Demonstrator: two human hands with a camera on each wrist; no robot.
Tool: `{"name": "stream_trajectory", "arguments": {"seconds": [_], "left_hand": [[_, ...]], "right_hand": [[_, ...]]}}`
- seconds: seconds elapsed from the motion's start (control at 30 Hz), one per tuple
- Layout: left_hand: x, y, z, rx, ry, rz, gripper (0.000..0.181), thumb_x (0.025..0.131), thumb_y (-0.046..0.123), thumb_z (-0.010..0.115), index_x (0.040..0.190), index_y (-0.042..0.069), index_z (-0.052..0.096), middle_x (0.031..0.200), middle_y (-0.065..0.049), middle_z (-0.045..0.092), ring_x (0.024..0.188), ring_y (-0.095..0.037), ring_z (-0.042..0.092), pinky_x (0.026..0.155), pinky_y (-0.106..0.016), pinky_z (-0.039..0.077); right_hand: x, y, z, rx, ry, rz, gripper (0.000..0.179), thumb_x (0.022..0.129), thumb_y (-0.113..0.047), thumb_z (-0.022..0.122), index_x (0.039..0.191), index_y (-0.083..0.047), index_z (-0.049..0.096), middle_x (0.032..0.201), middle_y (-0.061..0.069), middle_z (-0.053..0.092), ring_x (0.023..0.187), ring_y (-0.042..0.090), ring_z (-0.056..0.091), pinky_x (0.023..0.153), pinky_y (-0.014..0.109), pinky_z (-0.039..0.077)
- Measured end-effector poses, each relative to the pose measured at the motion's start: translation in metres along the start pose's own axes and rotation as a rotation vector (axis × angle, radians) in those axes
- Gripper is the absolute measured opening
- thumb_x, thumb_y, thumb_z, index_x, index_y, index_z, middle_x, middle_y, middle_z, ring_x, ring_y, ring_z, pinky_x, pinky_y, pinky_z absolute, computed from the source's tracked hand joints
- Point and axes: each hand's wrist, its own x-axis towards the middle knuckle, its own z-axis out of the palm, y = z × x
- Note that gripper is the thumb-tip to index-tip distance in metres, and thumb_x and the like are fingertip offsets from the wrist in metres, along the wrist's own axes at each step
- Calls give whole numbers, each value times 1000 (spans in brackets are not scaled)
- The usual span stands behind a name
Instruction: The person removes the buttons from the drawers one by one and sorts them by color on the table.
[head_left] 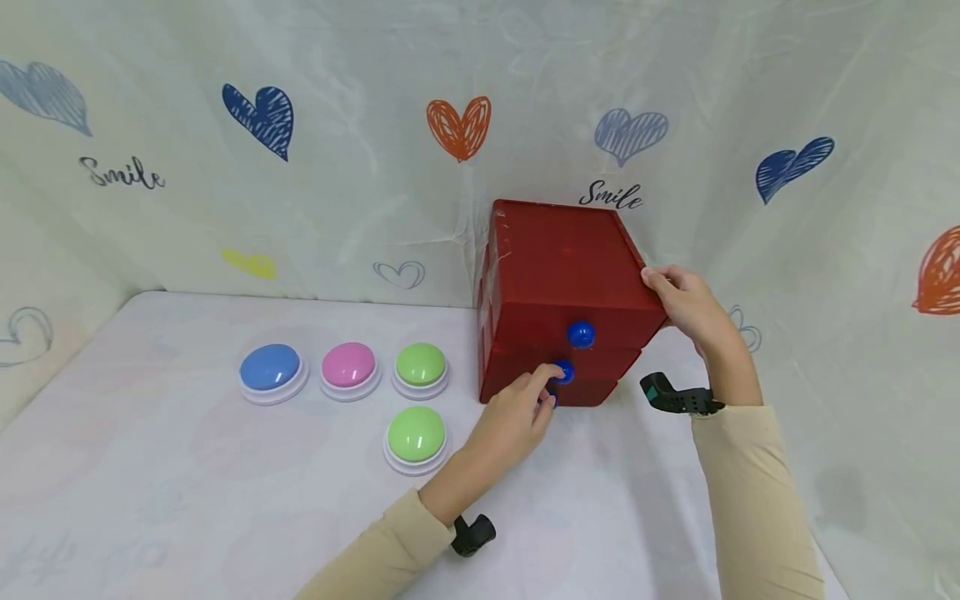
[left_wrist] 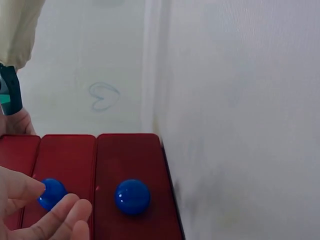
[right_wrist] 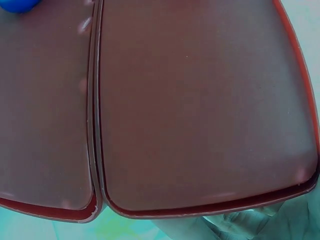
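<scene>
A red cabinet (head_left: 562, 258) with three stacked drawers stands at the back of the table, each drawer fitted with a round blue knob. My left hand (head_left: 510, 425) is at the middle knob (head_left: 567, 372), its fingertips pinching it from either side in the left wrist view. The lowest knob (left_wrist: 132, 197) shows fully there, just beyond the fingers, while the upper knob (head_left: 581, 335) sits above the hand. At the cabinet's right top edge my right hand (head_left: 697, 308) grips the side, thumb on top. All drawer fronts appear flush with the cabinet.
Left of the cabinet are a blue push button (head_left: 270, 367), a pink one (head_left: 348, 365) and a green one (head_left: 421, 364) in a row. Another green button (head_left: 416, 434) lies in front, near my left forearm. A curtain (head_left: 337, 167) printed with hearts hangs behind.
</scene>
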Motion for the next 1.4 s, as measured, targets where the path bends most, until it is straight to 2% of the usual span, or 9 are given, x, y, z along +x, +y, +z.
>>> {"name": "stream_trajectory", "arguments": {"seconds": [0.2,0.47,0.73,0.93,1.07,1.17,1.27,1.4], "left_hand": [[-8,-2,1,-6,-62,-62,27,90,13,58,117,17,53,78,0,55,65,-8,50,57,-15,44],[-9,-9,10,-9,-139,-126,35,89,13,60,123,16,51,95,-8,63,77,-15,60,66,-22,51],[1,-15,24,-9,-221,-193,36,92,13,56,127,14,49,111,-11,62,93,-21,62,80,-32,54],[9,-18,32,-4,-208,-202,30,93,15,55,123,14,52,105,-8,65,87,-17,62,74,-27,52],[12,-20,33,-9,-188,-207,28,93,17,57,120,15,56,97,-6,68,70,-11,59,60,-19,48],[14,-23,33,-14,-158,-200,26,91,17,60,117,14,59,90,-6,69,62,-9,55,54,-17,43],[14,-23,32,-26,-144,-201,26,89,17,63,114,14,61,88,-5,69,60,-9,54,54,-18,42],[15,-23,32,-47,-161,-207,26,89,17,63,115,13,61,88,-5,69,62,-10,53,55,-17,42]], "right_hand": [[-1,0,0,14,-2,3,62,98,-47,30,134,3,37,117,22,52,78,7,58,70,19,49],[-3,-1,1,10,11,3,64,97,-50,31,134,2,38,118,21,52,86,15,58,84,36,48],[-3,-2,1,-4,26,-4,67,95,-53,32,133,1,39,119,20,52,84,14,59,77,24,49],[-1,-1,-1,-3,20,-9,66,95,-52,32,132,2,39,117,21,52,82,12,58,72,21,49],[0,-1,-1,-5,20,-5,66,95,-52,32,133,1,39,117,20,52,82,12,58,72,21,49],[2,-1,0,2,18,-7,65,96,-51,33,133,2,39,115,19,54,80,10,59,72,21,49],[4,-2,1,12,14,-14,64,96,-49,33,132,3,40,112,17,54,77,7,58,69,19,49],[2,-1,0,16,17,-9,63,97,-48,33,132,4,39,114,18,53,77,7,57,68,17,49]]}}
